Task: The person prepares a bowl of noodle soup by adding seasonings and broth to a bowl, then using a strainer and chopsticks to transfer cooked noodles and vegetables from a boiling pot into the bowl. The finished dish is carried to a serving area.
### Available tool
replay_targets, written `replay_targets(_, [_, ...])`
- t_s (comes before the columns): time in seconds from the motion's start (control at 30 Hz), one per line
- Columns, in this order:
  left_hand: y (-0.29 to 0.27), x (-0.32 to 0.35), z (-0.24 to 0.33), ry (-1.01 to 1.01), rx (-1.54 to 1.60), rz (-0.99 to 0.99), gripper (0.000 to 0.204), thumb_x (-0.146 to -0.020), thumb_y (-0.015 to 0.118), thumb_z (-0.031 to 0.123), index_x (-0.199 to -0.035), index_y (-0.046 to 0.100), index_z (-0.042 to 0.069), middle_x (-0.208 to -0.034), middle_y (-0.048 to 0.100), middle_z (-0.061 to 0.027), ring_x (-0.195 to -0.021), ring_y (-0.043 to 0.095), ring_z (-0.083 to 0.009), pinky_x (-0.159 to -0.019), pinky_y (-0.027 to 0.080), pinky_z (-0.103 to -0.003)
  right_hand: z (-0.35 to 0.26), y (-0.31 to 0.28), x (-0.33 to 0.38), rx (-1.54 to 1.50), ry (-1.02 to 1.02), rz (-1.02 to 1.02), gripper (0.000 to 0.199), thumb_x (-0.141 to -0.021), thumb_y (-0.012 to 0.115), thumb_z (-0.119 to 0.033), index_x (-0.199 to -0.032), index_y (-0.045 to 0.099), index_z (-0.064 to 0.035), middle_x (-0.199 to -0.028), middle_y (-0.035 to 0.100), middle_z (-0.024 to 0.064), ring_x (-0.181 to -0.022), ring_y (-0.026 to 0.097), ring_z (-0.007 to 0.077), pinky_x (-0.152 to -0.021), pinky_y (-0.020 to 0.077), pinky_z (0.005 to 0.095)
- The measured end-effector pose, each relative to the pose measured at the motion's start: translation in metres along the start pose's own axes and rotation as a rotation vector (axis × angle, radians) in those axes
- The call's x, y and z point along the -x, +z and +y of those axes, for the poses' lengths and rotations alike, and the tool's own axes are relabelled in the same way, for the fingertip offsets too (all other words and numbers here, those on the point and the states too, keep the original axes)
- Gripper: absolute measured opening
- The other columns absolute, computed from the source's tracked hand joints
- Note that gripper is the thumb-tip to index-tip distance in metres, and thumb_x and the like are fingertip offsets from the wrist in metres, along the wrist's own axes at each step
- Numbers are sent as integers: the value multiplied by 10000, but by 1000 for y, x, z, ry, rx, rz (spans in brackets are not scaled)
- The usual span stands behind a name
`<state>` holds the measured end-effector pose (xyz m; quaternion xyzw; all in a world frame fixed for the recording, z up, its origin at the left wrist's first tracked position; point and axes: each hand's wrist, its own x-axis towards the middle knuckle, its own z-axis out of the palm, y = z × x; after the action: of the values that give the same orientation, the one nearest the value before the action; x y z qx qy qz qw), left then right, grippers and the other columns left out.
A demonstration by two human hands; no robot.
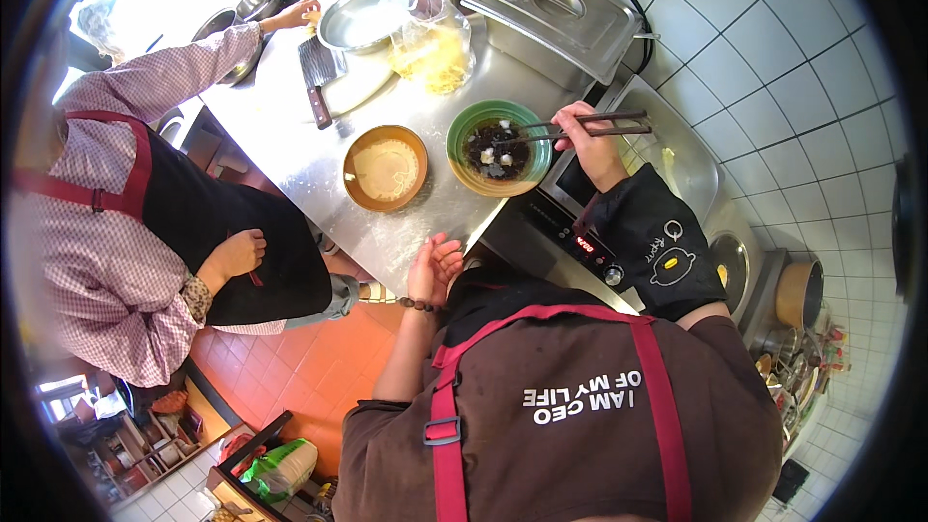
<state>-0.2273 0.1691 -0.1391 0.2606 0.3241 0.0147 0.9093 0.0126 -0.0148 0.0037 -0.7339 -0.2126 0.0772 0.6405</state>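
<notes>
My right hand (587,145) grips a pair of dark chopsticks (619,123), their tips down in a green-rimmed bowl (469,121). Dark liquid (483,143) with several small white pieces lies in that bowl. Palm up and holding nothing, my left hand (433,271) rests in the air by the near edge of the steel table, fingers loosely curled and apart. A brown bowl (360,157) with a thin pale layer inside stands just beyond it, left of the green one.
A cleaver (317,87) lies on a white cutting board (360,87) farther back, near a metal basin (333,24) and a bag of yellow shreds (435,58). An induction cooker (556,232) sits at right, with a lidded steel pan (556,14) behind. A co-worker (145,222) stands left.
</notes>
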Motion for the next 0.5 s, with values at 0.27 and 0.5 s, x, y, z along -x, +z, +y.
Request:
replay_targets(0.27, [9,2,1,9,-9,-6,331,-932,394,283,-1141,448,32,-919,623,-120,-730,614,-194,-669,514,-307,6,-6,5,27,27,21,204,-892,512,-200,-843,578,-12,-720,521,18,-564,544,89,-518,479,205])
replay_targets(0.5, [12,1,2,-1,-21,0,333,-931,395,278,-1144,442,26,-918,623,-124,-730,614,-196,-665,516,-309,12,-12,14,22,119,-33,222,-899,498,-203,-864,594,-6,-716,506,17,-647,552,91,-607,504,222])
